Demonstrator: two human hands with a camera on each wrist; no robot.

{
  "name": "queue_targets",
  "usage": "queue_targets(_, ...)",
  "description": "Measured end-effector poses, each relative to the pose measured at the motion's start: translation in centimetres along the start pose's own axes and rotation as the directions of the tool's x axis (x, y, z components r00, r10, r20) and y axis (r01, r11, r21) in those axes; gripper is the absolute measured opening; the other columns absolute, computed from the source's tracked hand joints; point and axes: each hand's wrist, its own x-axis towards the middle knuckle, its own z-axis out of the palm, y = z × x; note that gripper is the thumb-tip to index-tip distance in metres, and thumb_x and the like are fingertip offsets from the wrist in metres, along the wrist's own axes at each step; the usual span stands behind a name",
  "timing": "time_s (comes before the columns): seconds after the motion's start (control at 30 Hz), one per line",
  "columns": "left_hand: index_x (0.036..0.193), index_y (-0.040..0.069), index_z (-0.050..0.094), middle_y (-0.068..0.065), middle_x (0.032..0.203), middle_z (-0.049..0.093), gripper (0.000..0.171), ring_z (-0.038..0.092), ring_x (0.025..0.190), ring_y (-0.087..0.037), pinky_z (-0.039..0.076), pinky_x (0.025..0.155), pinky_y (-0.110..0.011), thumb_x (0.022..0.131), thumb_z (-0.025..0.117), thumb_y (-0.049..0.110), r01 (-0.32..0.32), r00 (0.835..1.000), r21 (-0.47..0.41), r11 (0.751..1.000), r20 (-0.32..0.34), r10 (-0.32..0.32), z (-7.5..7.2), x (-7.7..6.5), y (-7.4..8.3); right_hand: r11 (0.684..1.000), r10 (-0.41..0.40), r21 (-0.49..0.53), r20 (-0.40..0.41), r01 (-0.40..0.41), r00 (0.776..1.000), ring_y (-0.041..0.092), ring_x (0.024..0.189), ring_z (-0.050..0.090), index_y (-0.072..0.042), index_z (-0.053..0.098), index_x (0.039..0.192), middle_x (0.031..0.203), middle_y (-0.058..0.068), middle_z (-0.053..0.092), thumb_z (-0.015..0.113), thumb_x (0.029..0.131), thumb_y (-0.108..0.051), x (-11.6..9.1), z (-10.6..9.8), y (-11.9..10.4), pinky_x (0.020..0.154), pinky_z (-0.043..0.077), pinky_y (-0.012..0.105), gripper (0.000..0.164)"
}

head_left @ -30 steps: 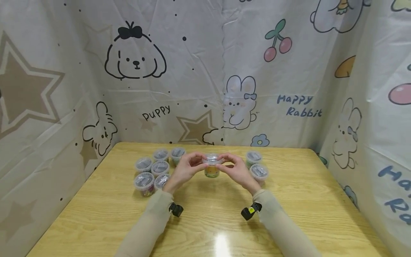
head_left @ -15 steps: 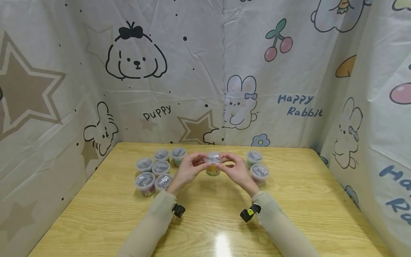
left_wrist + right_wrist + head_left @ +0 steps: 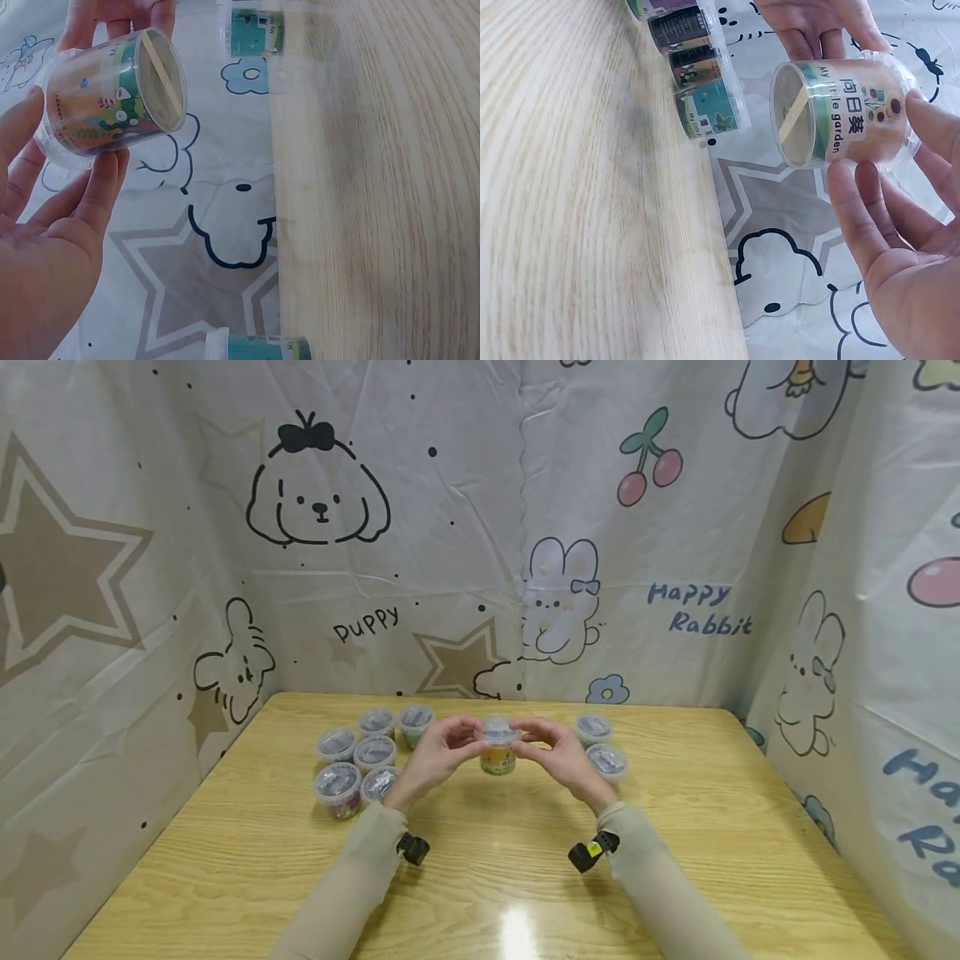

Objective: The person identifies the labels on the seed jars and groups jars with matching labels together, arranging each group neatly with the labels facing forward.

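In the head view a clear lidded plastic tub (image 3: 498, 758) is held over the middle of the table. Its orange-and-green label reads "My little garden", and a thin wooden stick shows through its clear bottom in both wrist views. My left hand (image 3: 441, 758) grips it from the left near the lid, thumb on the near side. From the right, my right hand (image 3: 561, 760) pinches the same tub; the right wrist view has its thumb (image 3: 934, 120) at the lid rim and fingers along the label.
Several similar lidded tubs (image 3: 337, 783) stand grouped on the left of the wooden table (image 3: 480, 877). Two more tubs (image 3: 606, 762) are on the right, close to my right hand. A printed cloth (image 3: 450, 527) hangs behind the table and along both sides.
My right hand has shifted slightly to the right, baring more of the tub's label. The tub stays at about the same spot between both hands. The other tubs have not moved.
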Motion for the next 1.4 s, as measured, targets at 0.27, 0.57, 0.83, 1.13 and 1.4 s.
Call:
queue_targets(0.27,0.110,0.002,0.067,-0.018,0.111,0.070,0.022,0.069,0.104,-0.026,0.057,0.089,-0.030,0.090,0.070,0.010,0.014,0.999,0.038,0.999,-0.039,-0.012,0.8,0.2,0.3,1.000,-0.003,-0.016,-0.081,0.001,0.997,0.027,0.111,0.062,-0.007,0.068,0.113,0.127,0.011,0.063,0.074,0.089,-0.017,-0.3,0.5,-0.4,0.094,0.055,0.040,0.026)
queue_targets(0.57,0.106,0.006,0.067,-0.011,0.105,0.071,0.021,0.068,0.105,-0.028,0.057,0.086,-0.034,0.089,0.073,0.015,-0.015,0.997,0.144,0.989,-0.068,0.025,1.5,0.2,0.6,0.997,-0.044,-0.076,-0.139,0.034,0.989,0.033,0.107,0.065,0.000,0.068,0.111,0.122,0.017,0.065,0.076,0.087,-0.013,-0.8,1.1,-0.9,0.090,0.057,0.039,0.028)
queue_targets(0.83,0.101,0.006,0.062,-0.013,0.109,0.069,0.016,0.067,0.106,-0.027,0.057,0.083,-0.027,0.089,0.071,0.010,0.008,1.000,0.064,0.998,-0.007,-0.008,1.2,0.2,0.4,0.999,-0.030,-0.041,-0.073,0.027,0.997,0.027,0.108,0.065,-0.011,0.069,0.117,0.125,0.010,0.064,0.076,0.087,-0.020,-0.9,-0.1,0.0,0.092,0.056,0.038,0.032)
queue_targets(1.13,0.103,0.003,0.061,-0.016,0.116,0.063,0.018,0.065,0.111,-0.029,0.055,0.093,-0.029,0.089,0.072,0.008,-0.001,0.999,0.024,1.000,0.042,0.000,1.5,0.3,0.2,0.998,-0.060,-0.036,0.018,0.060,0.998,0.024,0.114,0.062,-0.014,0.066,0.124,0.133,0.008,0.060,0.073,0.090,-0.027,-1.3,-1.4,0.6,0.092,0.055,0.036,0.037)
queue_targets(1.4,0.102,0.003,0.061,-0.014,0.117,0.064,0.017,0.065,0.110,-0.025,0.056,0.091,-0.029,0.090,0.071,0.009,0.024,0.994,0.029,0.999,0.101,-0.027,2.5,0.5,0.2,0.998,-0.055,-0.017,0.107,0.057,0.993,0.032,0.132,0.049,-0.013,0.067,0.121,0.145,0.010,0.051,0.071,0.091,-0.023,-2.2,-2.9,0.7,0.100,0.052,0.036,0.032)
